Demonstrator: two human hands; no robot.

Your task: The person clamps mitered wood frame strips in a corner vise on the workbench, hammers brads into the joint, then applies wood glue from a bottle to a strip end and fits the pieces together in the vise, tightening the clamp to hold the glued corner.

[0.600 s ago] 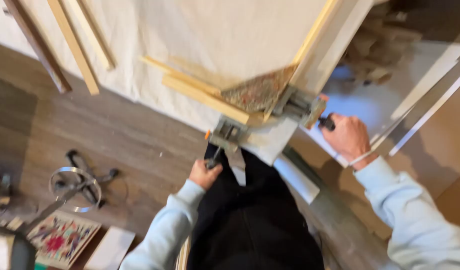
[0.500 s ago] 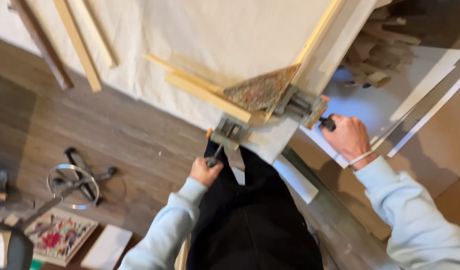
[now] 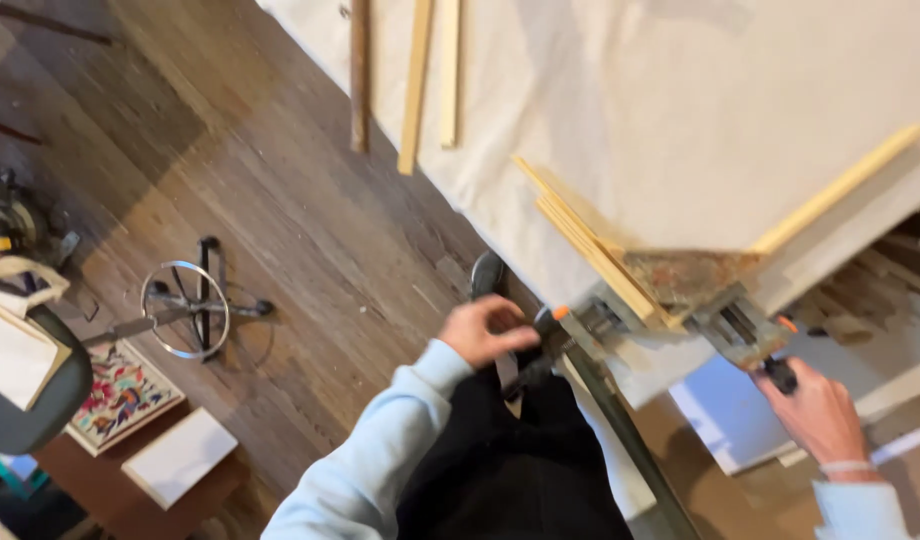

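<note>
Wood-plank floor (image 3: 280, 220) all around, with a cloth-covered tabletop (image 3: 680, 110) up top and loose wood strips (image 3: 416, 90) lying on it. At the tabletop's near corner sits the frame corner (image 3: 670, 285), two light strips meeting over a mottled triangular plate. Compared with half a second back, the view has swung right; both hands are on the same clamp handles. Left hand (image 3: 488, 330) is curled tight round the orange-tipped clamp handle (image 3: 548, 325); right hand (image 3: 818, 410) has a closed grip on the black knob (image 3: 780, 374). The joint looks pinned in place.

One head-worn camera looks steeply down, close above both hands; the worktop (image 3: 700, 120) lies beyond the fingers (image 3: 500, 320), the wooden floor (image 3: 280, 220) left of them.
</note>
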